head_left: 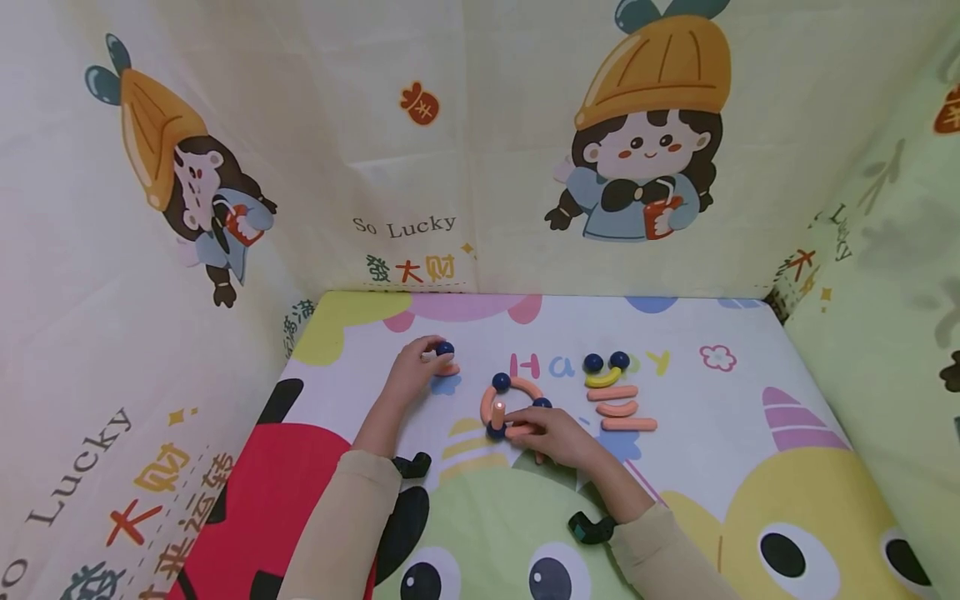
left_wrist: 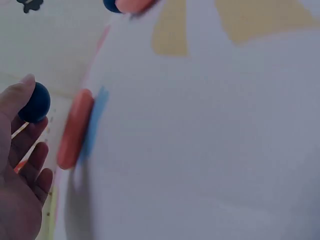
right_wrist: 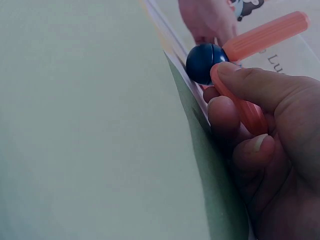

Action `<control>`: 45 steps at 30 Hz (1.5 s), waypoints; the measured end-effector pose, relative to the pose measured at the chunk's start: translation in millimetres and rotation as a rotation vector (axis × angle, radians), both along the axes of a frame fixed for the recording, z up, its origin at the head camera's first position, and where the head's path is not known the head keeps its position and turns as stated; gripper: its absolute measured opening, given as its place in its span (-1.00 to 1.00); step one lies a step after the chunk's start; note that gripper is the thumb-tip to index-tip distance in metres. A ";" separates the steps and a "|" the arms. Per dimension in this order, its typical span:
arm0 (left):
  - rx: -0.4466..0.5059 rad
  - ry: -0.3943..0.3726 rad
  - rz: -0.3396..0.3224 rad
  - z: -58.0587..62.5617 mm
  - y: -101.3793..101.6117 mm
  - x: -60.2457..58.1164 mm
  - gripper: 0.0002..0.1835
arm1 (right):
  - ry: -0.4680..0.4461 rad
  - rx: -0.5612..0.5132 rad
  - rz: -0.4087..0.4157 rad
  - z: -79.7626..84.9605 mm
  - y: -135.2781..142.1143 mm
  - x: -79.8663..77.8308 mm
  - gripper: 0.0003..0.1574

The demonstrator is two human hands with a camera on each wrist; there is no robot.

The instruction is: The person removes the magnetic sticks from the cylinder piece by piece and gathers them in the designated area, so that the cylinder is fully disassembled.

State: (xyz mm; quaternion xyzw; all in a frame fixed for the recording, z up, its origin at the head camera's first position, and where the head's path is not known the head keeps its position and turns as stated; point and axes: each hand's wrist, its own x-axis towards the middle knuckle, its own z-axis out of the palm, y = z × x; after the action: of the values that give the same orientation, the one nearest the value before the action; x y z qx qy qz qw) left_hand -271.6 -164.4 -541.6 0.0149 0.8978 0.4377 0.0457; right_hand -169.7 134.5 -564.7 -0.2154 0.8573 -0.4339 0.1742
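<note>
Up at the far left of the table, my left hand [head_left: 412, 367] pinches a dark blue ball [left_wrist: 39, 105] between thumb and fingertips. An orange rod [left_wrist: 76, 129] lies on the table close to that hand. My right hand [head_left: 561, 437] grips an orange rod [right_wrist: 248, 112] between thumb and fingers. The end of this rod meets a blue ball [right_wrist: 200, 65], from which a second orange rod [head_left: 498, 414] sticks up. They belong to a ring of curved orange sticks [head_left: 486, 406] and blue balls [head_left: 501, 382], partly hidden behind my right fingers.
Right of the ring lie two loose blue balls [head_left: 593, 363], a curved yellow stick [head_left: 604, 380], straight orange rods [head_left: 628, 425] and a curved orange stick [head_left: 617, 410]. A printed cloth [head_left: 675, 500] covers the table, and patterned sheets [head_left: 510, 167] stand around it.
</note>
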 end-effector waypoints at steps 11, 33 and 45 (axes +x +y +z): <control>-0.119 0.030 -0.017 -16.1 -0.8 -8.1 -0.48 | -0.009 -0.003 -0.009 0.9 -2.3 1.3 -0.52; -0.183 0.018 -0.067 -9.6 -1.6 -4.2 -0.41 | 0.006 0.016 -0.001 -2.8 0.6 -1.2 -0.51; -0.075 0.186 -0.303 39.5 22.0 30.6 -0.55 | -0.012 -0.006 -0.002 -0.8 -0.4 -0.3 -0.52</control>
State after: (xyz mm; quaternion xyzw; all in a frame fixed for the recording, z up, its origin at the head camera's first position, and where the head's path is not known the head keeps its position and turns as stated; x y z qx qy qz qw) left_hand -241.0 -142.4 -502.1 0.1886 0.9015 0.3886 0.0281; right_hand -170.0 134.2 -565.5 -0.2125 0.8553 -0.4377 0.1781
